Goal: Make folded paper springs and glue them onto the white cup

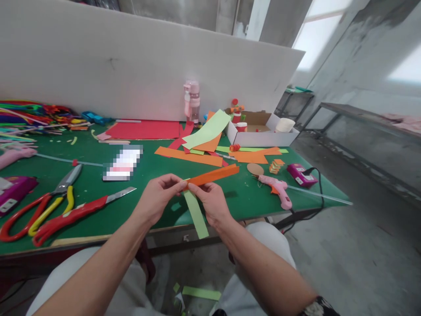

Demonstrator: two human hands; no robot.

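My left hand (pixel 160 193) and my right hand (pixel 210 199) meet over the table's front edge, thumbs and fingers pinching two paper strips where they cross. The orange paper strip (pixel 217 174) reaches out to the right and slightly up. From the same spot the light green paper strip (pixel 196 213) hangs down between my wrists. How the strips join under my fingertips is hidden. Beyond my hands lies a loose orange strip (pixel 189 156), below a pile of light green (pixel 208 131), orange and red paper pieces.
At left lie red-handled scissors (pixel 42 206), a red-handled knife (pixel 79 214) and a phone (pixel 123 163). To the right are a pink glue gun (pixel 276 186), a small folded paper stack (pixel 275 166), a purple box with a cable (pixel 301 174) and a white box (pixel 263 138). A bottle (pixel 192 103) stands behind.
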